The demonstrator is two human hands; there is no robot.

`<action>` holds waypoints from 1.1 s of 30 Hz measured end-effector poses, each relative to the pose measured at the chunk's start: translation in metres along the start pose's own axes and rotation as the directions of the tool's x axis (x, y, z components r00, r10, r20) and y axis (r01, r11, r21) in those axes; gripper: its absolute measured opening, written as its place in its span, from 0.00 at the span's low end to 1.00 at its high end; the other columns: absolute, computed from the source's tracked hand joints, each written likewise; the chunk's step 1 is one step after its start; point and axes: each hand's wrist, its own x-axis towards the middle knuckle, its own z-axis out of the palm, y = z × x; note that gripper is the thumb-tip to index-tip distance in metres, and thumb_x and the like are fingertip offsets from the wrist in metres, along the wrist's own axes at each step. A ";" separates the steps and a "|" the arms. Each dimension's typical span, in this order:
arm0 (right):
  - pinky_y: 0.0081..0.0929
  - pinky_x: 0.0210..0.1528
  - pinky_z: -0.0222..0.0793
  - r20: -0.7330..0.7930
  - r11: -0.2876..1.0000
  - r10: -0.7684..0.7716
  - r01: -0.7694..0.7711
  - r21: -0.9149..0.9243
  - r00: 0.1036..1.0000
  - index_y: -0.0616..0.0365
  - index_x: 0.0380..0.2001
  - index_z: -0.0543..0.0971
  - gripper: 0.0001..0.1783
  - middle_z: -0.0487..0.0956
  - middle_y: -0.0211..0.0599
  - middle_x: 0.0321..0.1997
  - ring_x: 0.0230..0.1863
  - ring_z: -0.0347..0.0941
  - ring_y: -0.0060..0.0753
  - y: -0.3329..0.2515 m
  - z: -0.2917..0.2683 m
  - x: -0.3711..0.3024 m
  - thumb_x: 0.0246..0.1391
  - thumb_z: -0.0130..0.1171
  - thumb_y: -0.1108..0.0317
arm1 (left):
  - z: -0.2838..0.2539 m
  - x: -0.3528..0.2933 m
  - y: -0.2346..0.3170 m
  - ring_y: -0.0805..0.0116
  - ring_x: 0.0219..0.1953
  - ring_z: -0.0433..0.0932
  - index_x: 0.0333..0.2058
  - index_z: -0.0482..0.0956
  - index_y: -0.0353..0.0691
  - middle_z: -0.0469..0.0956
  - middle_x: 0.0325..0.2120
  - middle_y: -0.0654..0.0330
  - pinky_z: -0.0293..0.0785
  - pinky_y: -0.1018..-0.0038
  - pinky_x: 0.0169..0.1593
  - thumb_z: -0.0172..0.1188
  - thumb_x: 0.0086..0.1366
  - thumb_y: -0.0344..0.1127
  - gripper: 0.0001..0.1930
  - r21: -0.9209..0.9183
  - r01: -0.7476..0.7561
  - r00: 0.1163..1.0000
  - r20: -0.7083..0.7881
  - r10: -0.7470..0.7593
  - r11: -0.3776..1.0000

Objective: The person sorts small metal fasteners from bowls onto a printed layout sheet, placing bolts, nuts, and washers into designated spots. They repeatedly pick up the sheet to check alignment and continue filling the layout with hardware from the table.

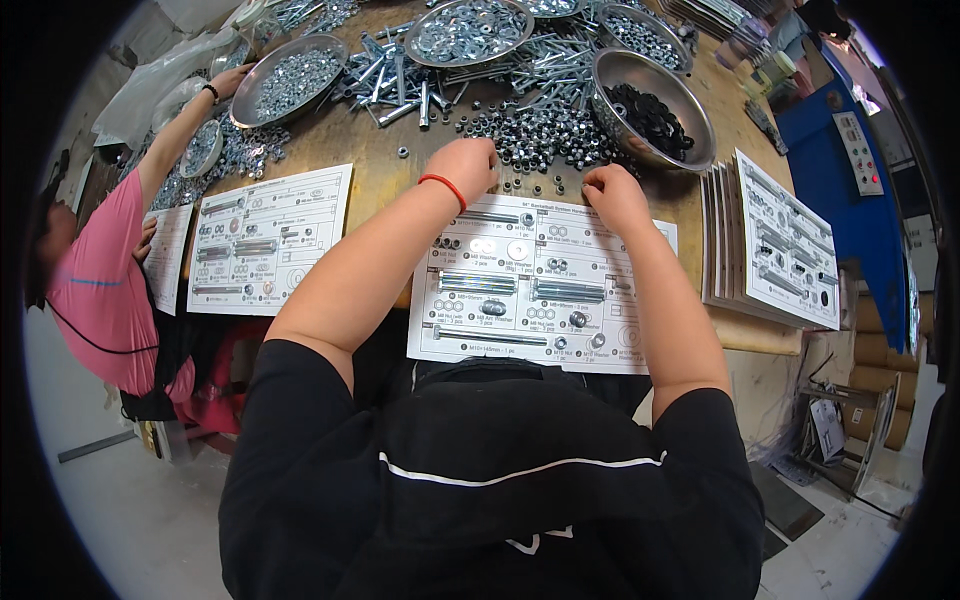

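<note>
In front of me lies a printed hardware card (pixel 470 347) with bolts, nuts and washers set on its pictures. My left hand (pixel 464 166), a red band on its wrist, is closed above the card's far edge, beside the pile of nuts (pixel 530 135). What its curled fingers hold, if anything, is hidden. Across from it, my right hand (pixel 614 198) is closed too, with fingers bent together over the card's far right corner, near the loose nuts. I cannot make out anything between those fingertips.
Behind the nuts lie heaped bolts (pixel 400 80). Metal bowls hold washers (pixel 470 32), small hardware (pixel 295 85) and black parts (pixel 650 120). A stack of cards (pixel 790 240) stands at right. At left a co-worker in pink (pixel 105 290) reaches to a bowl beside another filled card (pixel 270 240).
</note>
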 end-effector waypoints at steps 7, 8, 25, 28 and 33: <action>0.37 0.52 0.69 -0.045 0.987 -0.158 0.158 -0.017 0.986 0.52 0.45 0.80 0.20 0.76 0.39 0.46 0.49 0.72 0.46 -0.029 0.020 -0.003 0.46 0.67 0.68 | 0.014 -0.007 0.003 0.55 0.42 0.78 0.35 0.83 0.40 0.78 0.37 0.54 0.75 0.65 0.47 0.66 0.54 0.36 0.10 -0.085 -0.084 0.996 0.024 0.086 0.993; 0.37 0.50 0.70 -0.080 0.983 -0.181 0.183 0.018 0.980 0.54 0.41 0.81 0.16 0.77 0.40 0.42 0.47 0.73 0.47 -0.030 0.025 -0.002 0.46 0.66 0.69 | 0.019 -0.006 0.004 0.55 0.42 0.78 0.36 0.83 0.40 0.78 0.38 0.54 0.75 0.65 0.48 0.67 0.54 0.36 0.11 -0.088 -0.121 0.993 -0.005 0.121 0.989; 0.37 0.45 0.73 -0.164 0.983 -0.164 0.174 0.054 0.973 0.58 0.35 0.83 0.09 0.80 0.43 0.39 0.40 0.77 0.48 -0.048 0.020 -0.005 0.48 0.62 0.70 | 0.016 -0.008 0.011 0.52 0.40 0.79 0.37 0.84 0.41 0.81 0.35 0.52 0.75 0.62 0.46 0.62 0.58 0.36 0.10 -0.029 -0.270 0.948 -0.184 0.260 0.962; 0.37 0.46 0.72 -0.095 0.959 -0.215 0.229 0.165 0.972 0.59 0.35 0.82 0.08 0.79 0.42 0.39 0.42 0.76 0.47 -0.080 0.005 -0.068 0.50 0.60 0.72 | -0.008 -0.070 0.004 0.54 0.38 0.78 0.36 0.82 0.39 0.80 0.32 0.54 0.75 0.66 0.43 0.63 0.58 0.33 0.08 -0.082 -0.352 0.896 -0.319 0.310 0.932; 0.35 0.45 0.72 0.047 0.901 -0.429 0.422 0.103 0.902 0.59 0.32 0.80 0.06 0.78 0.37 0.35 0.42 0.74 0.45 -0.086 0.008 -0.153 0.48 0.61 0.74 | -0.006 -0.173 -0.012 0.56 0.36 0.79 0.33 0.81 0.38 0.79 0.30 0.55 0.76 0.66 0.40 0.66 0.54 0.27 0.07 -0.131 -0.321 0.938 -0.180 0.296 0.938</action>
